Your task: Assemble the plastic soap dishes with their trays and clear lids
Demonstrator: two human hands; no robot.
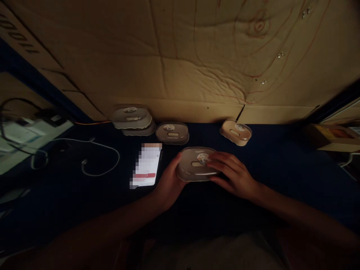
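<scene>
Rounded box point(187, 165), right of the phone point(149, 165), is being held, left hand point(170, 185) gripping one end, right hand point(239, 176) the other, and shifting it likely calls for steady support.

Tan cardboard wall point(112, 56) rises behind dark blue tabletop point(270, 161). Creases and curved reddish lines mark cardboard; dark printed characters point(19, 33) at upper left. Dark blue beams point(45, 92) slant along both sides. Light dim, corners in shadow. Small paired metal bits point(280, 55) dot cardboard, upper right.
</scene>
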